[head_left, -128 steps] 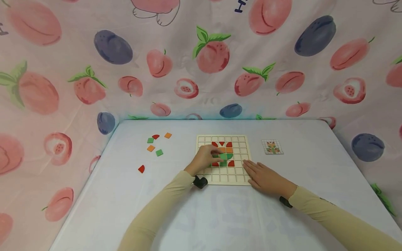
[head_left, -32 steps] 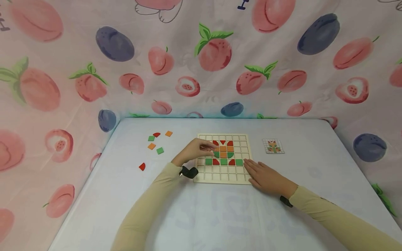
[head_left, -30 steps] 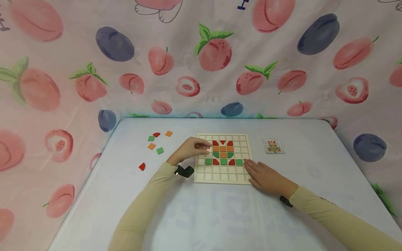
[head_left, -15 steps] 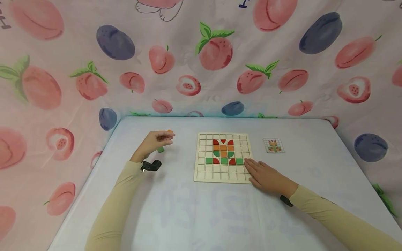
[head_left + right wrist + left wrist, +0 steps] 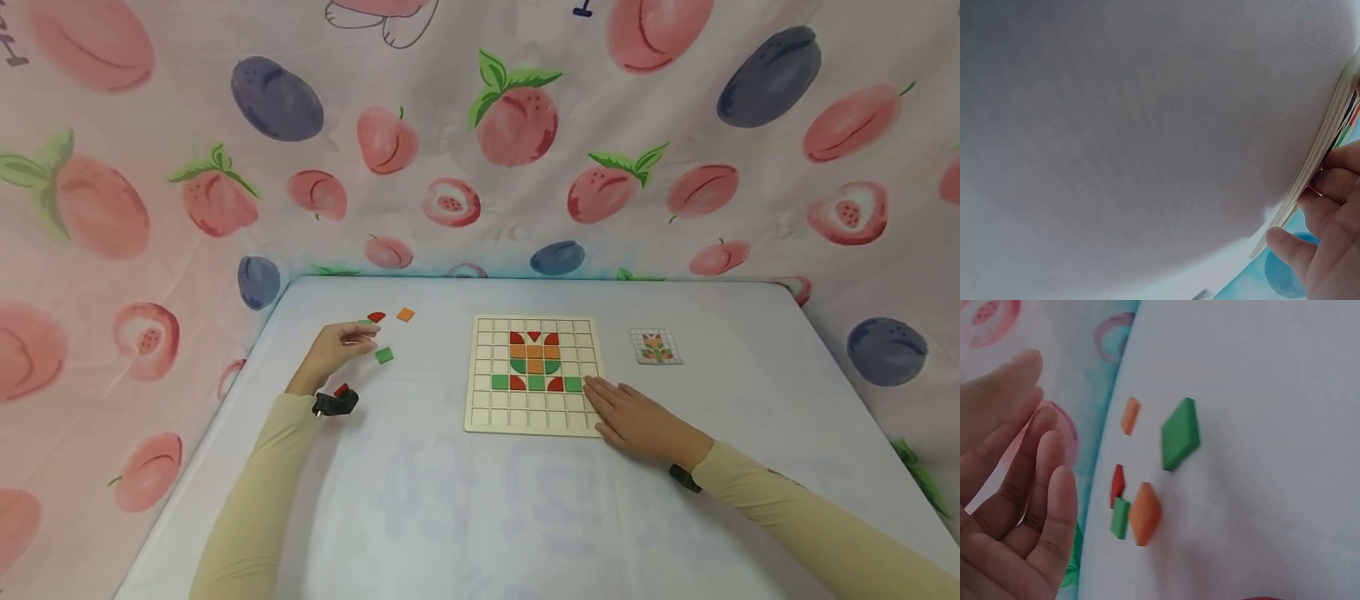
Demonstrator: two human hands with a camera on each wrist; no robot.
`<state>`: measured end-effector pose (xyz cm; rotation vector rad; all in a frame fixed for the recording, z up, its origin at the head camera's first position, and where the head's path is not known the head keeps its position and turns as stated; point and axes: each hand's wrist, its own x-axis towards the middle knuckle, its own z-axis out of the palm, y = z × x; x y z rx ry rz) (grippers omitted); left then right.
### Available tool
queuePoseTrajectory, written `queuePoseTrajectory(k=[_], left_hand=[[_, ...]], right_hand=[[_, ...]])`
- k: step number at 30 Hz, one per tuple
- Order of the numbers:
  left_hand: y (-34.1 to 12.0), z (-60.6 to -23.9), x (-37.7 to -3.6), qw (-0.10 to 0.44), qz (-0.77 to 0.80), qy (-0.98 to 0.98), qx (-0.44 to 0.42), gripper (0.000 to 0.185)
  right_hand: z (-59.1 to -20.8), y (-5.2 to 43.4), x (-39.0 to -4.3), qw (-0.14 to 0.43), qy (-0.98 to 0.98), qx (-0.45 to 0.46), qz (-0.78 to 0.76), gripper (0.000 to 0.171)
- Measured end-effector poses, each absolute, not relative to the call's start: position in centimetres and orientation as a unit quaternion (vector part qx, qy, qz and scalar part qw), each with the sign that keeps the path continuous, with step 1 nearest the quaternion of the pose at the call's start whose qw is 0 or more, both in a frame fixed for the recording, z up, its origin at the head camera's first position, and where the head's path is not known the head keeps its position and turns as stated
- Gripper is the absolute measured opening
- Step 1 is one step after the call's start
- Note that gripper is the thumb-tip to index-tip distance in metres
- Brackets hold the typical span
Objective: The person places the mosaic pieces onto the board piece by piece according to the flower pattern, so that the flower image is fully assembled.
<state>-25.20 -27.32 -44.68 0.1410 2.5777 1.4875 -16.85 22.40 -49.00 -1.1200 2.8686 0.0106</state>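
My left hand (image 5: 335, 354) hovers over the loose tiles at the table's left, fingers loosely bent and holding nothing. In the left wrist view its fingers are apart from a green square tile (image 5: 1181, 434) and an orange one (image 5: 1145, 514); the head view hides that orange tile behind the hand. Flat on the right rim of a wooden grid board (image 5: 525, 417) rests my right hand (image 5: 645, 427), its fingertips beside a green tile (image 5: 573, 384). Red, orange and green tiles form a tulip-like figure on the board, with orange squares (image 5: 535, 352) at its centre.
Beyond the left hand lie a red quarter-round tile (image 5: 377, 317) and an orange square tile (image 5: 406, 315). Another red tile (image 5: 342, 389) shows behind the left wrist camera (image 5: 337, 402). A small pattern card (image 5: 656, 346) lies right of the board. Fruit-print cloth (image 5: 517, 217) stands behind the table.
My left hand has moved from over the board leftward to the loose tiles. Before that, its withdrawal uncovered the board's green tiles at left. The right hand has stayed on the board's edge.
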Motion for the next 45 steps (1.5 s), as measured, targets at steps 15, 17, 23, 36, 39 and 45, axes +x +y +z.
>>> queuePoseTrajectory(k=[15,17,23,36,39,45], left_hand=[[-27.5,-47.8,-26.0,0.093,0.438,0.894,-0.009,0.038],[-27.4,-47.9,-26.0,0.091,0.427,0.9,-0.005,0.037],[-27.2,-48.2,-26.0,0.088,0.407,0.909,0.01,0.036],[-27.4,-48.2,-25.7,0.078,0.41,0.908,-0.027,0.035],[-27.3,-48.3,-25.8,0.08,0.408,0.909,-0.02,0.035],[-26.6,-48.4,-25.9,0.078,0.39,0.918,0.007,0.033]], right_hand=[[-48.8,22.3,-16.7,0.041,0.931,-0.362,-0.008,0.06],[-48.9,22.3,-16.8,0.04,0.932,-0.361,-0.005,0.06],[-49.1,22.4,-16.9,0.039,0.932,-0.361,-0.003,0.06],[-49.0,22.3,-16.9,0.043,0.933,-0.357,0.005,0.06],[-49.0,22.2,-16.8,0.043,0.933,-0.356,0.001,0.06],[-49.0,22.2,-16.8,0.041,0.933,-0.358,-0.003,0.06]])
